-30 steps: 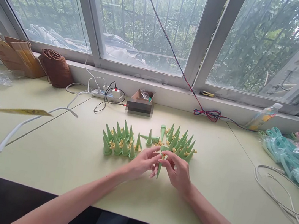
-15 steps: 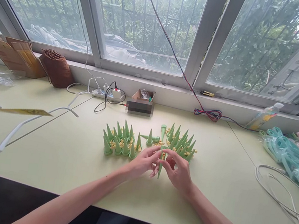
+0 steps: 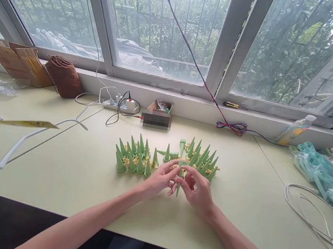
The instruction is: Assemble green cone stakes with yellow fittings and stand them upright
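Note:
A green plant watering spike hangs point down between my hands, its wide end at the top. The fingers of my left hand are closed on it from the left. From the right, my right hand pinches around the same spike, near a small yellow valve on its side. Fingers partly cover the spike's middle. Just beyond the hands stand a left group of green spikes with yellow valves and a right group. A single upright spike and some lying ones are between them.
A small cardboard box, a power strip and a brown bag line the windowsill side. Bagged teal hangers and a coiled white cable lie at right. A yellow strip juts in from the left.
The spike has turned slightly in the fingers, so the yellow valve now sits a little to the right. Both hands stay in nearly the same place.

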Demonstrator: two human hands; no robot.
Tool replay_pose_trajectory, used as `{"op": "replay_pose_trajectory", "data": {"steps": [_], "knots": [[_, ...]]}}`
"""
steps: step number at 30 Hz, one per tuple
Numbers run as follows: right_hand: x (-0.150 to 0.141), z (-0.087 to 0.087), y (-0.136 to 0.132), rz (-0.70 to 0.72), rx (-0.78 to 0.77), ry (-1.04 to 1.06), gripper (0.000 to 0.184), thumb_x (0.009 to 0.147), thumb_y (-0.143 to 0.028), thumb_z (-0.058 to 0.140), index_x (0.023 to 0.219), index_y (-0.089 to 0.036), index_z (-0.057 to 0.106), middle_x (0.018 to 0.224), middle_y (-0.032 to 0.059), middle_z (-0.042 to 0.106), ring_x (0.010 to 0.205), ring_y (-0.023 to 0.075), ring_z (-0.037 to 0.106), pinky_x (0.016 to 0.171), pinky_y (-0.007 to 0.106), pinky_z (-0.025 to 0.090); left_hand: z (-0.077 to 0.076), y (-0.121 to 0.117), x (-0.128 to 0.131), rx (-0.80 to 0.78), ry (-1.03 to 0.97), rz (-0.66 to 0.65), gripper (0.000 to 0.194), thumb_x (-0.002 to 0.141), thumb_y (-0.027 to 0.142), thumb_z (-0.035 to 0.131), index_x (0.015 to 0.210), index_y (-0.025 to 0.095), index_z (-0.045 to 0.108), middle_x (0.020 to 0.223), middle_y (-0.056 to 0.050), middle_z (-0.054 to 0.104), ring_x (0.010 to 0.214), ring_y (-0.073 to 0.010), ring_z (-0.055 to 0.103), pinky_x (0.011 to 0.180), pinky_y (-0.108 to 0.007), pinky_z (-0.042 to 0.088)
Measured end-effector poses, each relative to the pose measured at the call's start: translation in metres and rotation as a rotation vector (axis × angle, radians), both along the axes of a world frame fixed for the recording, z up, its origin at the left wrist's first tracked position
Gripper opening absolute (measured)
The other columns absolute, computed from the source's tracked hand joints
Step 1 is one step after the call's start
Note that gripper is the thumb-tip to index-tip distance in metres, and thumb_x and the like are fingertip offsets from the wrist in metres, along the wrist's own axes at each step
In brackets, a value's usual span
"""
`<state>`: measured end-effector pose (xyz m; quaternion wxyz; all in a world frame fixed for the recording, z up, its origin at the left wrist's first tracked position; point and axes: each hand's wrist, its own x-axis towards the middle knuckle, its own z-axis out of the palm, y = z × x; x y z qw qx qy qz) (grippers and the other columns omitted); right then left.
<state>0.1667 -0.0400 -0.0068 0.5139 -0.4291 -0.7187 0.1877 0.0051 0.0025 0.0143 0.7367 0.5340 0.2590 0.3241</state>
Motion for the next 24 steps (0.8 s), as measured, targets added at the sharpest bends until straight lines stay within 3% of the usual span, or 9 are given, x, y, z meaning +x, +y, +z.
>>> {"op": "replay_pose_trajectory", "data": {"steps": [3, 8, 15, 24], "knots": [[0.0, 0.0, 0.001, -0.07, -0.008, -0.002, 0.022, 0.095, -0.031, 0.052, 0.109, -0.017, 0.061, 0.061, -0.0052, 0.046, 0.049, 0.0092, 0.04, 0.048, 0.022, 0.038, 0.0, 0.0, -0.001, 0.068, 0.029, 0.012, 0.055, 0.089, 0.046, 0.059, 0.135, 0.022, 0.041, 0.067, 0.004, 0.052, 0.044, -0.0075, 0.052, 0.039, -0.019, 0.046], [0.0, -0.001, 0.001, -0.147, -0.021, -0.006, 0.022, 0.096, -0.032, 0.05, 0.105, -0.016, 0.062, 0.06, -0.0043, 0.05, 0.049, 0.0097, 0.043, 0.049, 0.022, 0.038, -0.004, -0.002, -0.001, 0.213, 0.161, 0.065, 0.054, 0.088, 0.045, 0.059, 0.135, 0.025, 0.04, 0.083, -0.001, 0.059, 0.045, -0.008, 0.054, 0.039, -0.021, 0.044], [0.001, -0.002, 0.002, -0.263, -0.004, -0.018, 0.018, 0.096, -0.032, 0.048, 0.095, -0.018, 0.061, 0.056, -0.006, 0.041, 0.047, 0.0098, 0.036, 0.047, 0.022, 0.033, -0.007, -0.007, 0.0, 0.54, 0.527, 0.225, 0.045, 0.089, 0.035, 0.053, 0.13, 0.017, 0.047, 0.066, 0.004, 0.053, 0.051, -0.0107, 0.05, 0.052, -0.023, 0.041], [0.0, -0.004, 0.001, -0.241, 0.009, -0.093, 0.018, 0.097, -0.028, 0.047, 0.093, -0.018, 0.062, 0.057, -0.0046, 0.045, 0.048, 0.0103, 0.04, 0.049, 0.022, 0.035, -0.011, -0.007, -0.007, 0.601, 0.668, 0.265, 0.034, 0.088, 0.033, 0.051, 0.117, 0.016, 0.055, 0.048, 0.008, 0.047, 0.046, -0.0122, 0.044, 0.058, -0.025, 0.039]]}}
